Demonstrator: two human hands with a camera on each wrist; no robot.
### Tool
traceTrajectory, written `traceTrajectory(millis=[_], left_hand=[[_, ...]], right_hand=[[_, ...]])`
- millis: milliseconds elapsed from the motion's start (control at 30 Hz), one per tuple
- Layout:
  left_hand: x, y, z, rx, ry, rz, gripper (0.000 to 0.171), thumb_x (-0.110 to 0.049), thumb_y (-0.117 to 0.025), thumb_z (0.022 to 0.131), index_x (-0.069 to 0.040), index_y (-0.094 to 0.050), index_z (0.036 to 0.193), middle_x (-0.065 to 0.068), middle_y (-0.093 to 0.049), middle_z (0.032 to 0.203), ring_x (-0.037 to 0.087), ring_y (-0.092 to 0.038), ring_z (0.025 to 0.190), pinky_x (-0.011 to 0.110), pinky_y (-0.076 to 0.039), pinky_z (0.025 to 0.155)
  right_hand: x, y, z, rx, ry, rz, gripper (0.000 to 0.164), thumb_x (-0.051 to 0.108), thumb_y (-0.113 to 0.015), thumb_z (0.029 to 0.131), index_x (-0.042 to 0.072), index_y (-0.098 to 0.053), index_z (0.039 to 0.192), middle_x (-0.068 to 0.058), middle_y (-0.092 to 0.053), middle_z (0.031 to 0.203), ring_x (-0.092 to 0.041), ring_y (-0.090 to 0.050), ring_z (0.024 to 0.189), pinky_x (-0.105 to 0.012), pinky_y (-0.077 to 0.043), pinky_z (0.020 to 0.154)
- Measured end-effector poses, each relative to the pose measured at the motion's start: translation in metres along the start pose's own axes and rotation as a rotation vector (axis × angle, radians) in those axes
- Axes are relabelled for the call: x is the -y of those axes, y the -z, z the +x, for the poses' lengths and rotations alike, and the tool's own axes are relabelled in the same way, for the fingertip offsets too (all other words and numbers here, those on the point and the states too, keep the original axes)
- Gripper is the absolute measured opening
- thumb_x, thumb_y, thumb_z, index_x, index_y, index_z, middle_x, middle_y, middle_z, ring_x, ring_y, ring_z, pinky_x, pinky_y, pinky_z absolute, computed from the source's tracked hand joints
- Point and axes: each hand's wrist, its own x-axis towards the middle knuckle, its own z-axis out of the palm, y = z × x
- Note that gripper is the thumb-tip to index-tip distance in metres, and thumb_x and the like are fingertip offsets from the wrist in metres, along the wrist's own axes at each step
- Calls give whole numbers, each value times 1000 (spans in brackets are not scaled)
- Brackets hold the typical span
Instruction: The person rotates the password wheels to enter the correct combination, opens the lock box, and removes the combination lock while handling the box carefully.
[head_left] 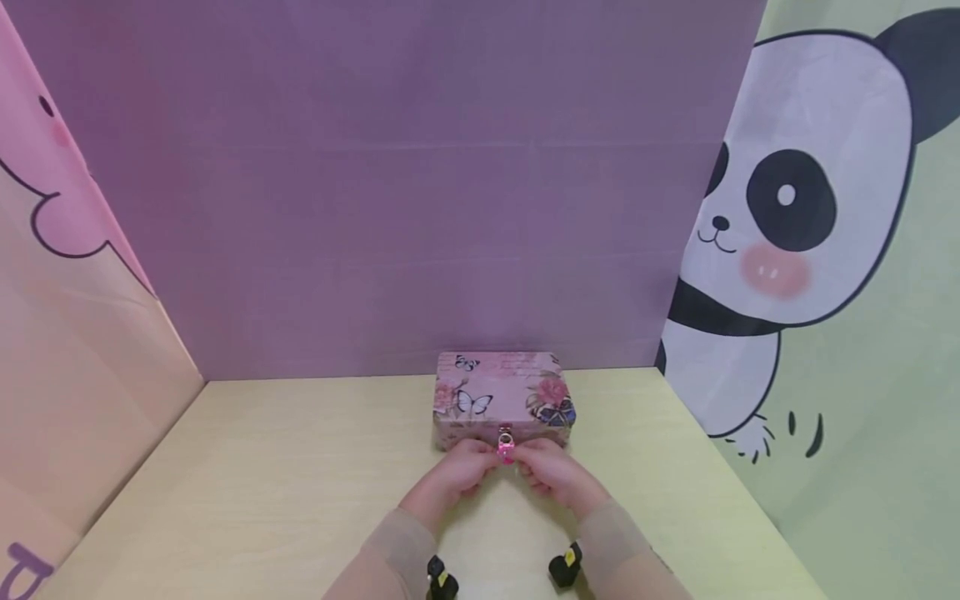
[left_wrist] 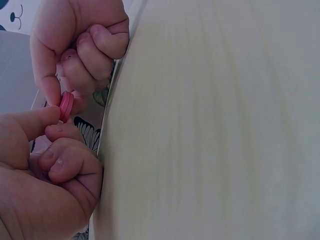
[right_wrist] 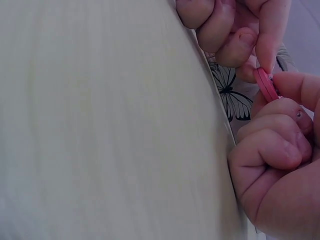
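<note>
A pink box (head_left: 498, 387) printed with butterflies and flowers stands with its lid down at the back of the table. From the clasp on its front hangs a small pink padlock (head_left: 506, 452) with a metal shackle. My left hand (head_left: 467, 464) pinches the padlock from the left between thumb and curled fingers. On the opposite side my right hand (head_left: 553, 468) pinches it too. In the left wrist view, the padlock's reddish edge (left_wrist: 66, 106) shows between both hands' thumbs and fingers. The right wrist view has the same padlock (right_wrist: 266, 84) between the fingertips, with the box front close behind.
The pale wooden table (head_left: 315, 467) spreads to both sides of the box. A purple backdrop (head_left: 420, 192) rises right behind it. Side panels carry a panda picture (head_left: 847, 192) on the right and a pink cartoon figure (head_left: 67, 200) on the left.
</note>
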Motion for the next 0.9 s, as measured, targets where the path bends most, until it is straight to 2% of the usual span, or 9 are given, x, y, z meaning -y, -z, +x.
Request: traceTrajectory(millis=[500, 900], left_hand=[[-1, 0, 0, 10, 2, 7, 20, -15, -68, 95, 5, -67, 95, -5, -44, 64, 7, -32, 48, 22, -28, 45], [1, 0, 0, 7, -2, 1, 18, -13, -67, 94, 5, -68, 96, -6, -43, 62, 6, -32, 47, 22, -27, 44]], right_hand=[[1, 2, 0, 22, -21, 2, 22, 23, -64, 97, 7, -59, 83, 5, -35, 60, -8, -27, 47, -22, -23, 43], [1, 3, -1, 40, -23, -7, 25, 25, -63, 99, 7, -57, 82, 5, -36, 60, -8, -28, 47, -23, -24, 43]])
